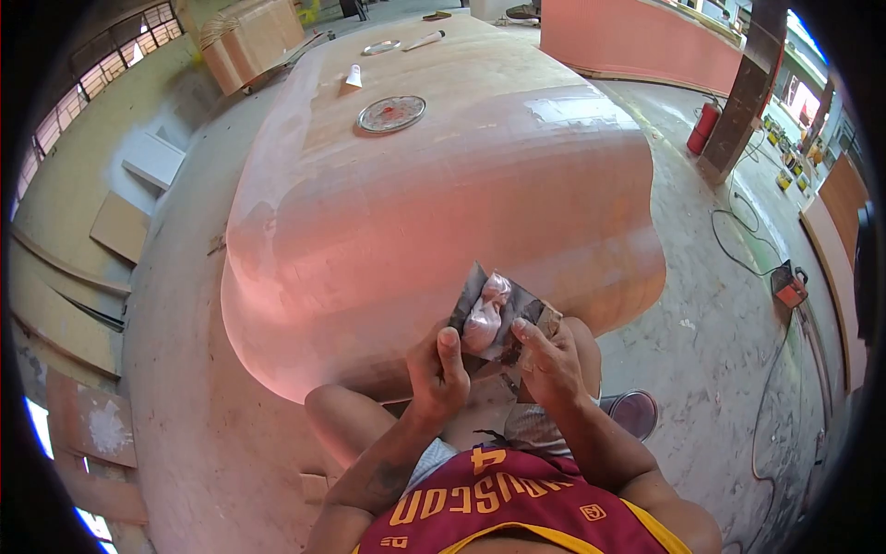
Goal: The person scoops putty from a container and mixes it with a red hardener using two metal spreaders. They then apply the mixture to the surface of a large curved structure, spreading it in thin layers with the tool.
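Observation:
My left hand (439, 373) and my right hand (552, 358) hold a flat dark grey sheet (528, 305) between them by its near edges, thumbs on top. On it rests a smooth lump of pinkish putty (484, 319). Just beyond stands a large rounded form (434, 212) with a patchy pink and tan surface. A round metal lid (391, 114) smeared with red lies on its top. Past the lid are a white tube (354, 76), a smaller round lid (381, 47) and a second tube (425, 40).
By my right knee stands a round can (634, 414). A red machine (789, 284) with trailing cables sits on the floor at right. A red fire extinguisher (703, 127) is beside a dark post (749, 92). Boards (120, 227) lean along the left wall.

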The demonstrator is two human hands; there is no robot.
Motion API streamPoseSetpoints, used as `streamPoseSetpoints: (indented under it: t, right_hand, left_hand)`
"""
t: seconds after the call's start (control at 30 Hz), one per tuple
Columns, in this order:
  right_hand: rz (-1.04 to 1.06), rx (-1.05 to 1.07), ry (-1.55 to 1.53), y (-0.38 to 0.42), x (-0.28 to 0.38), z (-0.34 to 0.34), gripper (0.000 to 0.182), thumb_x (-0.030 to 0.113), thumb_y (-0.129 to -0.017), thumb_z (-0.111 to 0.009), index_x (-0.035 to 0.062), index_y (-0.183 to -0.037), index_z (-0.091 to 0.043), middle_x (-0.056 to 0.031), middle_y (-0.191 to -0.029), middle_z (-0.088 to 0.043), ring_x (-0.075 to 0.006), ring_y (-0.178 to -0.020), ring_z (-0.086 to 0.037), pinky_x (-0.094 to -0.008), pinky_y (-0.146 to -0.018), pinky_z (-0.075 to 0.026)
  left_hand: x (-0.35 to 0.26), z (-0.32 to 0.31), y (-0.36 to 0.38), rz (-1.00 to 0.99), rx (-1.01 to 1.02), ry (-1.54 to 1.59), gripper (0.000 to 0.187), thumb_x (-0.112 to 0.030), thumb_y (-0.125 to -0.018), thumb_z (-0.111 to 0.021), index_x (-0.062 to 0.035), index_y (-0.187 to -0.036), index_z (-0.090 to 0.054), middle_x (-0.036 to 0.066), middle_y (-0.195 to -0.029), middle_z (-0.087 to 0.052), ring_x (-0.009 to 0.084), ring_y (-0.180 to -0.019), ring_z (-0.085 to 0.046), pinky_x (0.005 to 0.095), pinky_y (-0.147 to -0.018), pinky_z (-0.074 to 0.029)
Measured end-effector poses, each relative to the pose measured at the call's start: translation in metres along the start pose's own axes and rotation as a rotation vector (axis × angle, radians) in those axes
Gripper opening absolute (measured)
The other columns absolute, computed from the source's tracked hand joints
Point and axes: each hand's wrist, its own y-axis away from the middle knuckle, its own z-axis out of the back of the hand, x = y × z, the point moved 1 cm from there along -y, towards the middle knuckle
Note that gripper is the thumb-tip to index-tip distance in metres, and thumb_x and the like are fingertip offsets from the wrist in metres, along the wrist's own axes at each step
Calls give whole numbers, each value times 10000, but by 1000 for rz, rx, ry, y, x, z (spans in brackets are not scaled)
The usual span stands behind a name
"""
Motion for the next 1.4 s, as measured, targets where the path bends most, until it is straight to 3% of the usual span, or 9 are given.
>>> streamPoseSetpoints:
  t: [0.17,0.23,0.37,0.57,0.97,1.03,1.17,1.3,1.4]
  right_hand:
    - [57,-30,37,-12,33,-9,267,133,-1041,-603,22,-1284,-608,-74,-1165,-697,-199,-1024,-700,-354,-875,-569]
    - [197,-89,48,-18,37,-5,245,116,-1042,-597,13,-1263,-624,-82,-1169,-692,-213,-1043,-688,-362,-894,-558]
    - [1140,140,1235,-11,55,-4,345,-70,-888,-672,43,-1214,-665,-139,-1155,-678,-306,-982,-689,-390,-795,-572]
    - [1019,272,1356,-3,41,14,358,52,-926,-717,78,-1269,-618,-176,-1196,-682,-368,-1039,-687,-431,-846,-579]
    - [571,212,1560,16,57,23,292,174,-991,-660,40,-1251,-650,-178,-1124,-690,-383,-982,-685,-426,-824,-561]
    - [571,322,1688,16,58,31,249,220,-980,-668,65,-1174,-690,-158,-1091,-691,-374,-929,-689,-425,-780,-560]
    - [385,-3,1170,27,62,47,120,126,-999,-626,27,-1053,-666,-98,-1003,-671,-262,-878,-685,-345,-768,-537]
    - [261,-24,507,43,50,50,76,86,-1026,-592,28,-1067,-618,-19,-972,-622,-122,-883,-629,-269,-784,-513]
    - [139,-6,280,45,28,25,141,111,-1041,-608,40,-1162,-595,-9,-1007,-632,-93,-901,-631,-279,-787,-535]
  left_hand:
    - [8,14,21,135,177,-145,542,-403,-1139,-402,25,-930,-660,-48,-704,-512,74,-683,-479,255,-592,-398]
    - [25,19,25,429,98,-94,505,-414,-1133,-424,6,-1013,-677,19,-887,-637,98,-800,-587,261,-716,-469]
    - [38,-3,8,632,-234,662,446,-400,-1133,-440,-15,-1113,-665,38,-954,-653,128,-843,-613,278,-796,-520]
    - [19,-15,-11,671,-38,986,502,-396,-1139,-394,29,-1313,-596,128,-1281,-681,246,-1158,-686,389,-1012,-558]
    - [35,-15,-28,554,-211,627,402,-414,-1100,-543,-39,-1064,-685,-4,-1046,-658,93,-895,-573,262,-836,-483]
    - [23,-10,-33,532,-171,800,427,-397,-1109,-515,-3,-1191,-660,58,-1152,-686,152,-1021,-638,318,-931,-522]
    - [34,6,-36,375,-228,720,440,-386,-1115,-503,10,-1246,-643,75,-1205,-702,172,-1073,-670,340,-973,-538]
    - [33,15,-36,212,-303,482,493,-404,-1117,-510,-117,-731,-398,-94,-727,-342,48,-681,-297,282,-586,-224]
    - [6,6,-30,109,-295,331,517,-383,-1127,-483,-113,-721,-312,-100,-704,-263,44,-661,-231,304,-568,-161]
